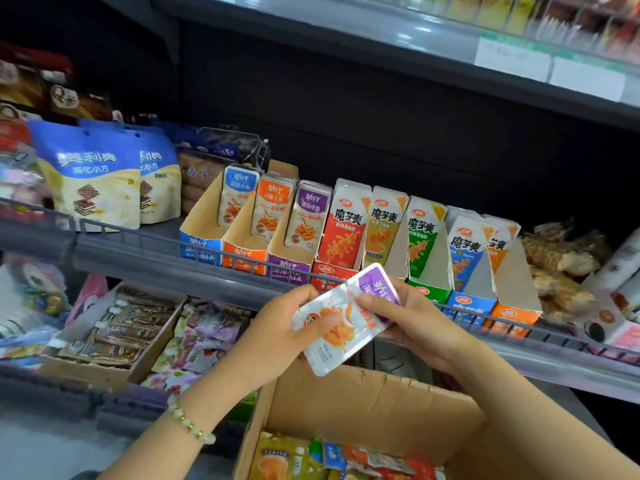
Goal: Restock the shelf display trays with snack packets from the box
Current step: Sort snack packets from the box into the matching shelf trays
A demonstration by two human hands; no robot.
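Open gap above the display trays, under the upper shelf. Front rail bars low entry. Blue tray and orange tray part-empty in front; trays touch sideways.

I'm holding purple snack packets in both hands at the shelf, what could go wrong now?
The purple packets sit fanned between left hand and right hand; one might slip into the cardboard box below. The orange tray stands right beside the purple tray, so a misplacement is possible.
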